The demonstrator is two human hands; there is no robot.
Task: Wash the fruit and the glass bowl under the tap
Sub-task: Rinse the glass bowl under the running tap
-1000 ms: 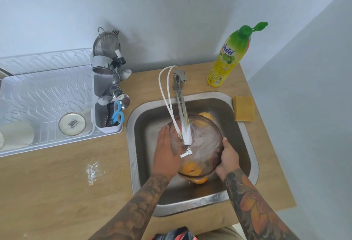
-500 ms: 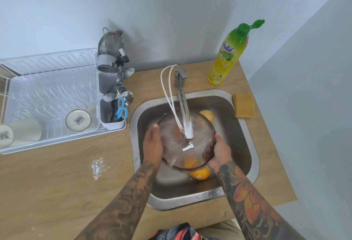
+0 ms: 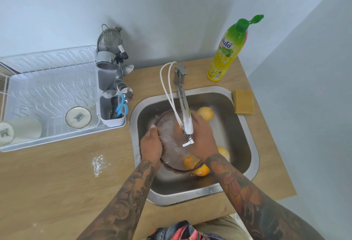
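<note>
The brownish glass bowl (image 3: 168,136) is held tilted in the steel sink (image 3: 192,195), under the spout of the chrome tap (image 3: 183,104). My left hand (image 3: 151,144) grips the bowl's left rim with its fingers curled over the edge. Under the spout, my right hand (image 3: 202,136) lies across the bowl's right side with its fingers spread on the glass. One orange fruit (image 3: 206,113) lies at the back of the sink, another (image 3: 224,153) at the right, and a third (image 3: 201,170) sits under the bowl's near edge.
A white dish rack (image 3: 47,94) with cups and a cutlery holder (image 3: 112,114) stands to the left on the wooden counter. A yellow-green detergent bottle (image 3: 226,54) and a yellow sponge (image 3: 244,101) sit behind and to the right of the sink. White powder (image 3: 99,163) is spilt left of the sink.
The bowl has tilted further and shifted left. My right hand left the right rim and moved up over the bowl under the spout. My left hand slid down the left rim.
</note>
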